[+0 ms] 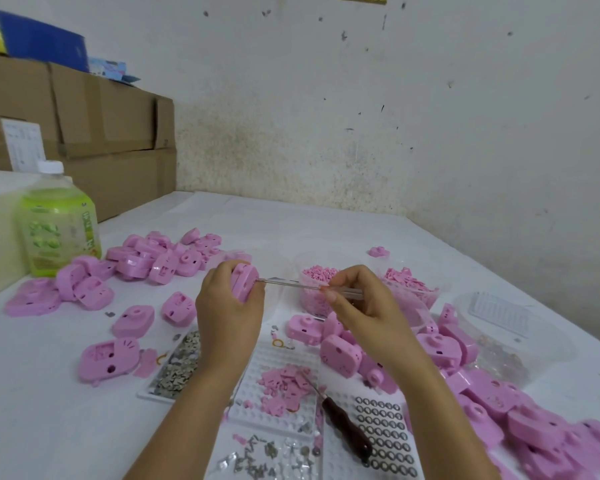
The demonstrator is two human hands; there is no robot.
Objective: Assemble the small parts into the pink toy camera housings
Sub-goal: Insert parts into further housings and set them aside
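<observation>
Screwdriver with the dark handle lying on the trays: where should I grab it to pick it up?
Probably grab its thick dark handle, coming from above, fingers on the two long sides. It lies flat on the white trays with the handle nearest you; the thin metal shaft points away toward loose pink pieces, too skinny to hold well.

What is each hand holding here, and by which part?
The left hand grips a pink camera housing around its edge. The right hand pinches a thin clear-handled tool by its handle, tip against the housing.
</observation>
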